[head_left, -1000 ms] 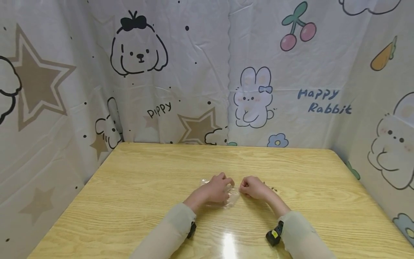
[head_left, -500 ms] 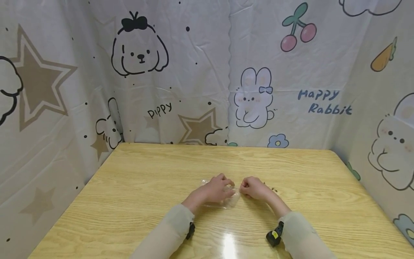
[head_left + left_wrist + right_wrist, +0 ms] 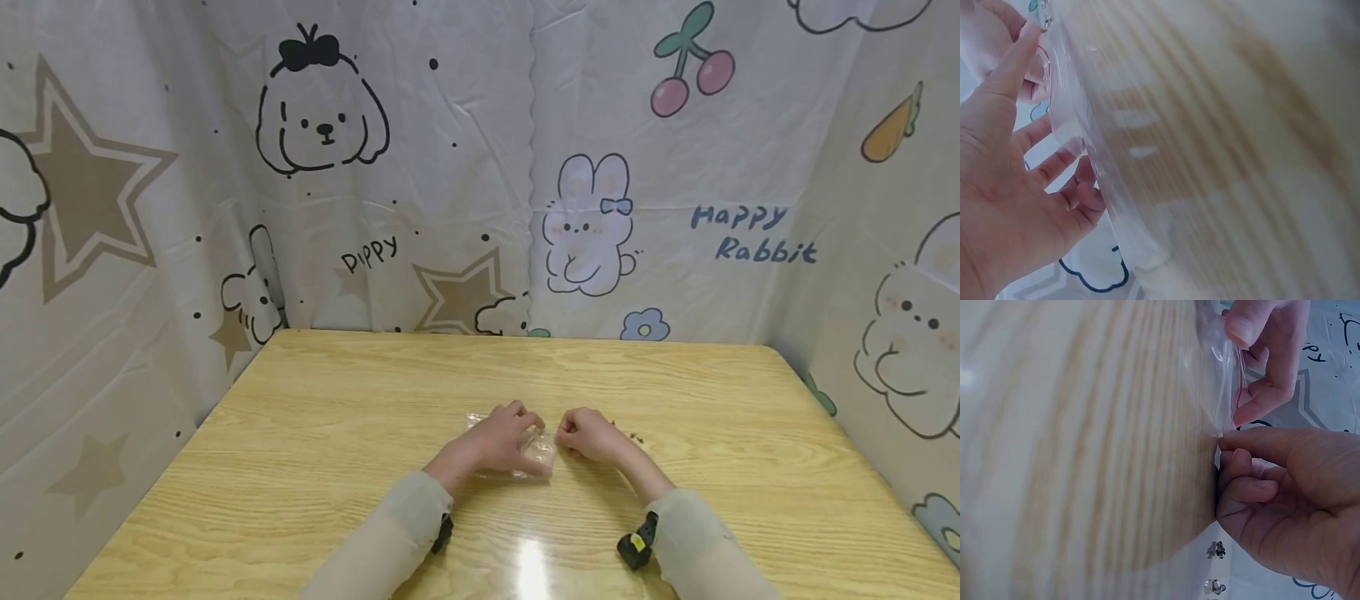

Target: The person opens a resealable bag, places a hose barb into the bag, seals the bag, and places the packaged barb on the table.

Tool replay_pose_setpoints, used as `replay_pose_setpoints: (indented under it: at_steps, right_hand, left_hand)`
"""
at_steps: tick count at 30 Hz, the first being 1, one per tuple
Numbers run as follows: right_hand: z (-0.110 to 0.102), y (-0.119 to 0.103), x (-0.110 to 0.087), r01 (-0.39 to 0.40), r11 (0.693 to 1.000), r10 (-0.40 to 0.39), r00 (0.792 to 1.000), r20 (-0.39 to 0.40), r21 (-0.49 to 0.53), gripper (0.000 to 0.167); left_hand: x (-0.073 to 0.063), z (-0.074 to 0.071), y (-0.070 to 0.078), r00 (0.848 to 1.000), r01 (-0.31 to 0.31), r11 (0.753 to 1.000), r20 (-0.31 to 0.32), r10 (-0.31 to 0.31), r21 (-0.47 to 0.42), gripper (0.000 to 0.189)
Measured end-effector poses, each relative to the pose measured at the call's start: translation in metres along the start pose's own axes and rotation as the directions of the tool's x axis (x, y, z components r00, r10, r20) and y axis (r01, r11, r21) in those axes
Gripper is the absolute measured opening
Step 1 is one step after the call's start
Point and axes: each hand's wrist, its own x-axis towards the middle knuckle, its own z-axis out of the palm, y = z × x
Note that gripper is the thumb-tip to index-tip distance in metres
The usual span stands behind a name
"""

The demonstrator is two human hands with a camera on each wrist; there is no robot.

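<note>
A clear plastic zip bag lies on the table under my left hand. In the left wrist view a thin red line runs along the mouth of the bag. My left fingers are spread over it, with the thumb stretched along its near side and a gap between thumb and index finger. My right hand is at the bag's right edge; in the right wrist view its thumb and index finger pinch a corner of the bag, the other fingers curled in. What is inside the bag, if anything, is hard to see.
Several small metal pieces, screw-like in the right wrist view, lie on the wood-grain table just right of my right hand. A printed curtain stands behind the table and along both sides.
My left thumb has moved outward along the near side of the bag, and the bag looks more spread and flatter. The right hand has stayed in place at the bag's edge.
</note>
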Motion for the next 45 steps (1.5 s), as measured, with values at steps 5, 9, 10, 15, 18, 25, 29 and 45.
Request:
replay_pose_setpoints:
  at_steps: [5, 9, 10, 15, 18, 25, 29, 45]
  right_hand:
    - [0.0, -0.002, 0.002, -0.011, 1.0, 0.011, 1.0, 0.001, 0.005, 0.016]
    - [0.0, -0.003, 0.002, -0.01, 1.0, 0.009, 1.0, 0.002, 0.002, 0.016]
    - [0.0, -0.003, 0.002, -0.014, 1.0, 0.014, 1.0, 0.001, 0.005, 0.016]
    - [0.0, -0.002, 0.003, -0.022, 1.0, 0.022, 1.0, -0.003, 0.015, 0.016]
    - [0.0, -0.001, 0.004, -0.019, 1.0, 0.019, 1.0, -0.006, 0.024, 0.016]
    - [-0.001, -0.003, 0.003, -0.001, 1.0, 0.001, 1.0, -0.005, 0.026, 0.016]
    - [-0.002, -0.004, 0.003, -0.002, 1.0, 0.002, 1.0, -0.004, 0.026, 0.016]
    - [-0.009, 0.007, -0.004, -0.046, 0.993, 0.059, 0.991, -0.118, 0.109, 0.012]
  left_hand:
    - [0.001, 0.001, -0.002, 1.0, 0.001, 1.0, -0.021, -0.001, 0.019, 0.077]
    - [0.002, 0.002, -0.005, 0.999, 0.014, 1.0, -0.03, -0.014, 0.012, 0.078]
    - [0.003, 0.003, -0.005, 0.999, 0.012, 1.0, -0.032, -0.012, 0.012, 0.078]
    - [0.004, 0.003, -0.008, 1.0, 0.0, 1.0, -0.03, 0.0, 0.016, 0.079]
    - [0.003, 0.003, -0.01, 1.0, -0.004, 1.0, -0.025, 0.004, 0.004, 0.078]
    - [0.001, 0.002, -0.014, 1.0, -0.005, 0.998, -0.015, 0.004, -0.069, 0.074]
    - [0.001, 0.0, -0.014, 1.0, 0.005, 0.996, -0.01, -0.006, -0.088, 0.075]
    - [0.001, 0.002, -0.009, 1.0, 0.023, 0.999, -0.002, -0.023, -0.024, 0.08]
